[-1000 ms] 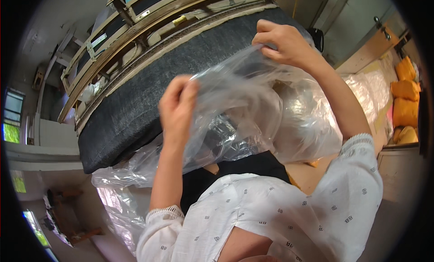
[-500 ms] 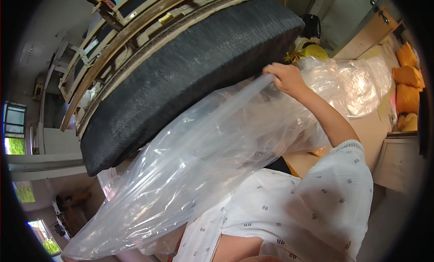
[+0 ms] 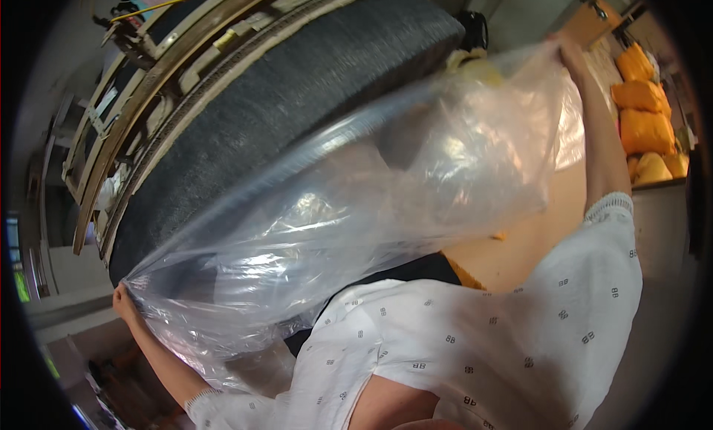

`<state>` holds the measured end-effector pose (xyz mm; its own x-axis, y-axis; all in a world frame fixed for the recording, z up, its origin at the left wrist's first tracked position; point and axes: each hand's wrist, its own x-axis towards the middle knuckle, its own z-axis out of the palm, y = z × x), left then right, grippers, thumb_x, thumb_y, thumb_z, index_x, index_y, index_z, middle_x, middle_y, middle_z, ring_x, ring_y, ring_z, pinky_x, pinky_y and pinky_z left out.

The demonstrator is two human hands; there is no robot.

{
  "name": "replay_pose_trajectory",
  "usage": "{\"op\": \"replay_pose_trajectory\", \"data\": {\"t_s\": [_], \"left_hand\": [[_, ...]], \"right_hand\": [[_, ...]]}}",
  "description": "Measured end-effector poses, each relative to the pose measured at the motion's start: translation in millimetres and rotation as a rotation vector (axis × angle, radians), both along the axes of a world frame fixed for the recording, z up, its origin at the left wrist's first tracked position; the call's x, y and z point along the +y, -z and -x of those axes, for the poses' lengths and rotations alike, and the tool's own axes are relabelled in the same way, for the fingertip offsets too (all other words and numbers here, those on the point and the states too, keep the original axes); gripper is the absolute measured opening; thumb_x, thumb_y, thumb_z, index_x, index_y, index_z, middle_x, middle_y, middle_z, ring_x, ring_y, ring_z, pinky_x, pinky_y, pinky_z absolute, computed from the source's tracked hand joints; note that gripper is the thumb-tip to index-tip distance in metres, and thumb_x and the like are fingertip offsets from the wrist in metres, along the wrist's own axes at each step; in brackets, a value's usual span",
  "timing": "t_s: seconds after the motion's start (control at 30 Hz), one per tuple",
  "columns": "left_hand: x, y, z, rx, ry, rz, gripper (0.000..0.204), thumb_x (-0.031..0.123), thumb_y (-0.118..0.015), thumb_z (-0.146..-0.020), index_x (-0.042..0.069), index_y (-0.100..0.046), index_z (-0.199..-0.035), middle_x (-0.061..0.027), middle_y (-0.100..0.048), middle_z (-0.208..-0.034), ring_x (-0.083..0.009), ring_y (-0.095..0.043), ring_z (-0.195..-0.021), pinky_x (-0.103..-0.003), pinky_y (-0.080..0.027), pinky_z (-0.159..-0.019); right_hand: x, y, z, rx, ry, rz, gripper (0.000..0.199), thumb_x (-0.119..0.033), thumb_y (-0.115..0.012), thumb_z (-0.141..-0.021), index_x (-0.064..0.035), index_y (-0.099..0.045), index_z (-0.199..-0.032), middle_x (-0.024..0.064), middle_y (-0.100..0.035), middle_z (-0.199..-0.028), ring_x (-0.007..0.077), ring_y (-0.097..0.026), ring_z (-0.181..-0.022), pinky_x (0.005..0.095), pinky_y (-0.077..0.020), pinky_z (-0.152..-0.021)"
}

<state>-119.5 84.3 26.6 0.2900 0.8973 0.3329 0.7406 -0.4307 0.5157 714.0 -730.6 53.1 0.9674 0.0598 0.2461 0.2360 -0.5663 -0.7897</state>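
Observation:
A large clear plastic sheet (image 3: 312, 215), possibly a bag, stretches across in front of me between my two hands. At the left, my left hand (image 3: 125, 300) is closed on one gathered corner, beside the near end of a long dark padded surface. My right hand (image 3: 568, 51) reaches far out to the upper right and grips the opposite end of the plastic; its fingers are partly blurred. The sheet's upper edge is pulled taut and runs along the dark padded surface (image 3: 297, 88). Its lower part hangs in loose folds in front of my body.
Wooden slatted framing with metal fittings (image 3: 148, 111) backs the padded surface. More clear plastic (image 3: 572, 129) lies on a tan surface (image 3: 520, 244) at the right. Orange bundles (image 3: 646, 133) are stacked at the far right, near a wooden board (image 3: 587, 18). A dark bag (image 3: 473, 30) sits beyond the padding.
My right hand has moved outward to the upper right with the plastic. My left hand has come into view at the left, holding a corner. The sheet is now spread wider and higher.

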Motion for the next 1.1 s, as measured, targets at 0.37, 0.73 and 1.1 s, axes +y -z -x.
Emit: {"op": "replay_pose_trajectory", "data": {"t_s": [0.37, 0.73, 1.1], "left_hand": [[5.7, 56.9, 80.1, 0.008, -0.154, 0.029, 0.032, 0.031, -0.058, -0.085, 0.0, -0.064, -0.082, -0.002, -0.061, -0.072, -0.0103, -0.051, -0.067, -0.026, -0.042, -0.065], [38.9, 50.0, 20.9, 0.185, -0.222, -0.117, 0.04, 0.039, -0.053, -0.086, 0.0, -0.061, -0.084, -0.006, -0.061, -0.073, -0.0138, -0.052, -0.068, -0.029, -0.042, -0.066], [-31.4, 19.9, -116.3, -0.205, -0.288, 0.001, 0.039, 0.041, -0.063, -0.079, 0.006, -0.066, -0.095, -0.0016, -0.064, -0.082, -0.01, -0.054, -0.077, -0.026, -0.043, -0.07]], "right_hand": [[258.4, -1.7, 78.2, -0.373, -0.706, 0.216, 0.029, -0.03, -0.042, -0.092, -0.0052, -0.056, -0.098, 0.012, -0.06, -0.09, 0.0273, -0.058, -0.086, 0.0329, -0.0441, -0.077], [284.6, 21.4, -6.9, -0.877, -0.243, 0.425, 0.054, -0.034, -0.065, -0.076, 0.0008, -0.048, -0.115, 0.0184, -0.044, -0.124, 0.0356, -0.041, -0.113, 0.038, -0.0366, -0.092], [258.3, 47.4, -59.7, -0.156, -0.507, 0.415, 0.057, -0.044, -0.045, -0.09, -0.0002, -0.044, -0.127, 0.0155, -0.046, -0.129, 0.0251, -0.044, -0.117, 0.0296, -0.0306, -0.099]]}}
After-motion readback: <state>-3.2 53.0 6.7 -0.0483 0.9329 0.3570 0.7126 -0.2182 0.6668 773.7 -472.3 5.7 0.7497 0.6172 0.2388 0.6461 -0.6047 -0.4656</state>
